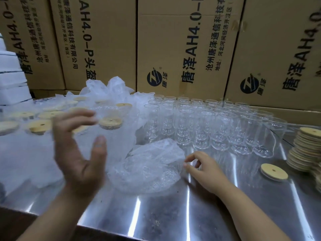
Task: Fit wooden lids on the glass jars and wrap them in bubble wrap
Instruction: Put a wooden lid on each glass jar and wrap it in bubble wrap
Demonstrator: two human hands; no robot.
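Observation:
A bubble-wrapped jar with a wooden lid (110,122) stands at the middle left of the steel table (173,214). My left hand (79,150) hovers just left of it, blurred, with the palm open and holding nothing. A loose bubble wrap sheet (147,169) lies crumpled in front of me. My right hand (203,169) pinches its right edge between thumb and fingertips. Several bare glass jars (208,126) stand in rows behind the sheet. A single wooden lid (274,171) lies flat to the right.
More wrapped, lidded jars (40,126) crowd the left side. Stacked wooden lids (305,148) stand at the right edge. Spare bubble wrap (107,87) is heaped at the back, white foam blocks (10,75) at far left, cardboard boxes (182,49) behind.

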